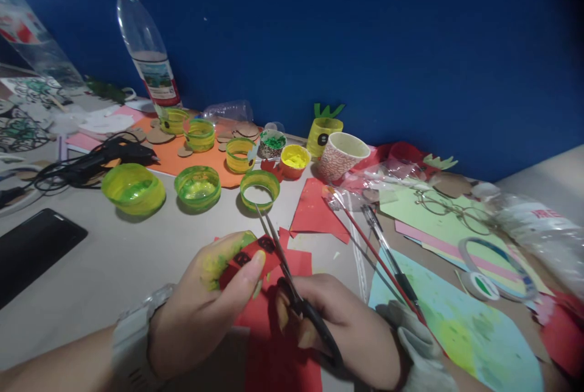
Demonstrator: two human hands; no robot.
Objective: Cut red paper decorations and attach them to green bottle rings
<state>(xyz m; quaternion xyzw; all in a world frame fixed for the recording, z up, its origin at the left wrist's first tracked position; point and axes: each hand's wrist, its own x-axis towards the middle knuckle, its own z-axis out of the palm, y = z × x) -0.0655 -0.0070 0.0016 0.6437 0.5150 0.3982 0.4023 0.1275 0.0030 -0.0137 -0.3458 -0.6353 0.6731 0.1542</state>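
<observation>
My left hand point(214, 301), smeared with yellow and green paint, pinches a small red paper piece point(241, 261) with black drawn shapes between thumb and fingers. In my right hand point(337, 316) are black-handled scissors point(292, 279), their blades pointing up and away beside the right edge of that piece. Under both hands lies red paper point(283, 343) on the table. Just beyond the blade tips stands a green and yellow ring point(260, 191). Whether the blades touch the paper is hard to tell.
Green-yellow cups point(198, 188), a yellow paint cup point(294, 159) and a patterned paper cup point(343, 154) stand behind. A phone point(41, 252) and glue gun point(114, 151) lie left. A brush point(374, 252), pen point(392, 258), glasses point(456, 210) and tape point(497, 267) lie right.
</observation>
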